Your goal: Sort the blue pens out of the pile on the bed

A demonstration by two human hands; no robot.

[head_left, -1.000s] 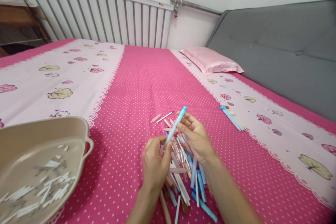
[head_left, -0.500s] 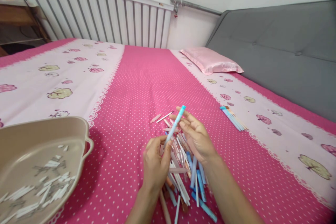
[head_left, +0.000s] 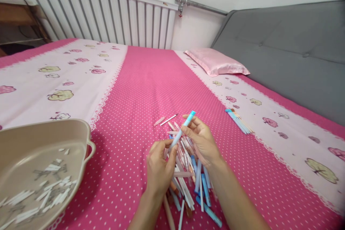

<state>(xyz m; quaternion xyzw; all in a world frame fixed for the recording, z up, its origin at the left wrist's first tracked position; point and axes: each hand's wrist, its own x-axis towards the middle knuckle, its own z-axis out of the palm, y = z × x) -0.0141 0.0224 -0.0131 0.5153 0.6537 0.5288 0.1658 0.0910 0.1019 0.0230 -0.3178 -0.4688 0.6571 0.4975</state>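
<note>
A light blue pen with a brighter blue end slants upward between my hands. My left hand pinches its lower end. Higher up, my right hand has its thumb and fingers closed on the pen near the bright end. Beneath both hands lies a loose heap of pen parts: white sticks, clear tubes, and blue, pink and orange-brown barrels. A pinkish barrel shows under my right palm; I cannot tell whether it is held. A pink piece and a thin white stick lie just beyond the heap.
On the left stands a beige basin holding several short white and grey pieces. A row of blue and peach pens lies to the right on the pink dotted bedspread. Further back are a pink pillow, a grey headboard and a radiator.
My right hand has closed its thumb and fingers onto the upper part of the pen. The pen's bright end has tilted slightly to the right. My left hand stays nearly still.
</note>
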